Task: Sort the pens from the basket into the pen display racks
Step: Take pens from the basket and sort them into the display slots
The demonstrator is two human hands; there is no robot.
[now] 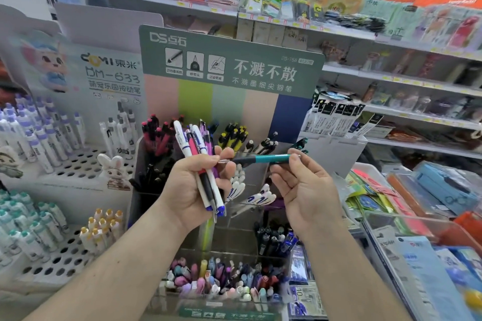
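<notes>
Behind both hands, a tiered pen rack [229,122] with a green header card holds sorted pens. Left hand [194,185], fingers curled, grips a bundle of pens [202,164] upright. Right hand [303,187] pinches one teal pen [266,159] level, its tip touching the left fingers.

Both bare forearms reach up and forward from the lower corners, converging toward the middle. The left hand [198,185] is raised palm inward, fingers and thumb curled round a bundle of pens [200,164]. The right hand [303,187] sits just beside it at the same height, pinching one teal pen [263,159] held level, the remaining fingers loosely curled.
</notes>
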